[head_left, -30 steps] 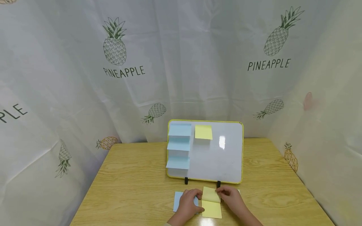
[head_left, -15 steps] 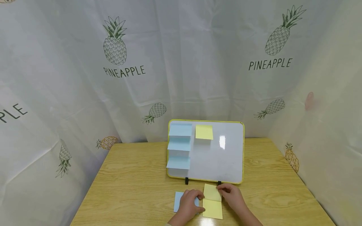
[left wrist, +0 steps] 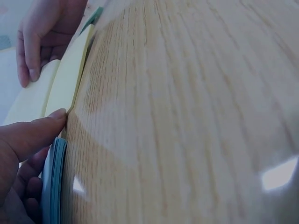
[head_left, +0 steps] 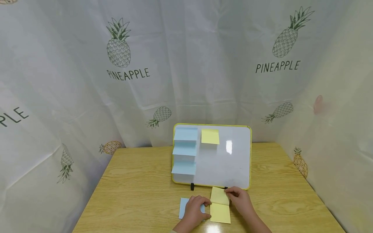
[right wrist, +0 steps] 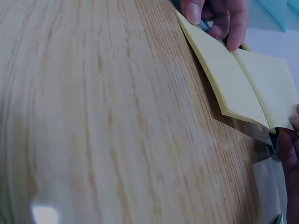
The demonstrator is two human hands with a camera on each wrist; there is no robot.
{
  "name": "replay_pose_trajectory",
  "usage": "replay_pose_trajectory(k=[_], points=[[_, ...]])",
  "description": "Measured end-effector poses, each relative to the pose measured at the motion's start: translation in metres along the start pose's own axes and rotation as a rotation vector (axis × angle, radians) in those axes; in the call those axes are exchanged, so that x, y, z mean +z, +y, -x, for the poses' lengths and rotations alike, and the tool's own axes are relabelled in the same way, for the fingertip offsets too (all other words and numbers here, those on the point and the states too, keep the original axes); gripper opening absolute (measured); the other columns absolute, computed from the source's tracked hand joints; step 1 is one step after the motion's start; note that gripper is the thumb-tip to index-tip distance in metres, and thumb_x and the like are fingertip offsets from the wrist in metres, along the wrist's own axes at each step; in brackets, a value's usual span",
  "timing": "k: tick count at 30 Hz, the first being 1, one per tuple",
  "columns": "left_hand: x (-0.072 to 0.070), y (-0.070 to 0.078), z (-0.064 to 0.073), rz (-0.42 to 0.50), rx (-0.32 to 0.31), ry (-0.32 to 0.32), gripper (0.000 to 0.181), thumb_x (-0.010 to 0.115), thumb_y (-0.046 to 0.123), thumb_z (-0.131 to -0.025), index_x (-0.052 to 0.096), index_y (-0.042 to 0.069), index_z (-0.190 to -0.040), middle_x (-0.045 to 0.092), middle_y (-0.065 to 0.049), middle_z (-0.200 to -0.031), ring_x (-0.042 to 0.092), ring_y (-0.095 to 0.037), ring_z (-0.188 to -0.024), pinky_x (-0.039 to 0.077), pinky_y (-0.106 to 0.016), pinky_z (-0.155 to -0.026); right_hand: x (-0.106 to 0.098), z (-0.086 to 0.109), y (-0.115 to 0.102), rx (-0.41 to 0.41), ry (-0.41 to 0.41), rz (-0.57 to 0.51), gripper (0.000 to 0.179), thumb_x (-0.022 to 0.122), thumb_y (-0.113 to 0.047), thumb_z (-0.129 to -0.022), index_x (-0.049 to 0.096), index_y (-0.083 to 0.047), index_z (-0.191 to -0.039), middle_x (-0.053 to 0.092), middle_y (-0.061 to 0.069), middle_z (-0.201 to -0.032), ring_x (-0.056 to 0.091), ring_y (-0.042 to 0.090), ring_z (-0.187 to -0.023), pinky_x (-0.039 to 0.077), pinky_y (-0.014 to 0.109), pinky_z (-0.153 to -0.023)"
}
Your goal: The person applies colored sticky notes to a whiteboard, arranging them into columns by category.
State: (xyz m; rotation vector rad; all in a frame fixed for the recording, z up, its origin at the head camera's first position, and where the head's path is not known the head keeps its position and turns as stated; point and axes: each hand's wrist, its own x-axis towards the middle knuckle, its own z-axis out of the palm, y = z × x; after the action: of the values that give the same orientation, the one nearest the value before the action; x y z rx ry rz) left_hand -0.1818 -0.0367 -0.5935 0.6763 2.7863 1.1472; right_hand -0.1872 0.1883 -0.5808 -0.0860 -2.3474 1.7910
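A yellow sticky note pad (head_left: 220, 213) lies on the table, its top sheet (head_left: 219, 196) lifted and folded back toward the whiteboard. My right hand (head_left: 241, 201) pinches that sheet near its far right corner. My left hand (head_left: 193, 210) holds the pad along its left edge, thumb at the near corner and fingers at the farther one, as the right wrist view shows. Beneath the left hand is a blue sticky note pad (head_left: 183, 207), partly covered. In the left wrist view, the thumb (left wrist: 39, 133) touches the yellow pad's edge.
Behind the hands stands a yellow-framed whiteboard (head_left: 224, 165) on black feet (head_left: 192, 186). Blue notes (head_left: 184, 149) run down its left side, and one yellow note (head_left: 210, 136) is stuck beside them. A green edge (left wrist: 93, 19) shows past the yellow pad. A pineapple-print curtain (head_left: 198, 64) surrounds the table.
My right hand has moved slightly away from me, drawing the top sheet farther up toward the whiteboard. The pad has shifted a little to the right. The left hand has hardly moved.
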Motion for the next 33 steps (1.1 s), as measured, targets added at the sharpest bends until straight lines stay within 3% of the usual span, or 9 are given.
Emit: replay_pose_trajectory(k=[6, 23, 33], points=[[-0.001, 0.001, -0.002, -0.018, 0.000, -0.003, 0.037, 0.090, 0.025, -0.068, 0.071, 0.030, -0.099, 0.050, 0.023, -0.085, 0.042, -0.002, -0.082, 0.040, -0.029, -0.070, 0.000, -0.002, -0.002, 0.042, -0.013, 0.020, 0.015, 0.068, 0.010, -0.084, 0.074, -0.001, -0.090, 0.070, 0.008, -0.089, 0.062, 0.011, -0.080, 0.052, 0.023, -0.068], [-0.002, 0.004, -0.002, -0.043, -0.005, -0.003, 0.037, 0.090, 0.024, -0.068, 0.069, 0.029, -0.098, 0.049, 0.022, -0.085, 0.041, -0.003, -0.083, 0.040, -0.030, -0.071, 0.002, -0.009, -0.001, 0.004, 0.003, 0.005, 0.014, 0.067, 0.010, -0.084, 0.074, -0.002, -0.087, 0.070, 0.008, -0.088, 0.062, 0.012, -0.078, 0.053, 0.023, -0.068], [-0.001, 0.003, -0.003, -0.029, -0.021, -0.031, 0.036, 0.090, 0.024, -0.069, 0.068, 0.031, -0.098, 0.048, 0.022, -0.085, 0.039, -0.003, -0.083, 0.038, -0.031, -0.071, 0.000, -0.013, -0.005, 0.045, 0.000, 0.024, 0.013, 0.067, 0.009, -0.085, 0.074, 0.000, -0.089, 0.070, 0.007, -0.089, 0.061, 0.014, -0.080, 0.052, 0.023, -0.067]])
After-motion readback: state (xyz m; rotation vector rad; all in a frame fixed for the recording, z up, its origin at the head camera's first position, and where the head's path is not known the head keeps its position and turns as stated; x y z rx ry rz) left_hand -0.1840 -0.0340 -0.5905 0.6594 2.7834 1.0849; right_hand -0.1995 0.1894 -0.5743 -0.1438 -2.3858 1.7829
